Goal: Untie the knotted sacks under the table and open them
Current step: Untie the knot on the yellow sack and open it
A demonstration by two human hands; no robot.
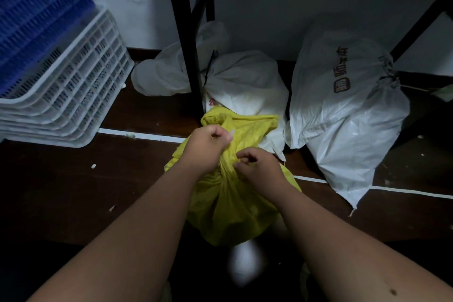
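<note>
Before you, the dark brown floor (pixel 61 191) carries a yellow sack (pixel 232 208), white sacks (pixel 343 115) behind it, stacked white crates (pixel 73 95) at left, and black table legs (pixel 188 44).

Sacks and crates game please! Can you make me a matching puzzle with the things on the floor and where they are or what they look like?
Things:
1. yellow sack
2. white sack with writing
3. white crates
4. blue crates

Descriptions:
A. stacked at the left, under the blue ones
B. gripped at its neck by both hands
C. lying at the right, tied at its neck
D. on top of the stack, far left

Pairs: 1-B, 2-C, 3-A, 4-D
</note>
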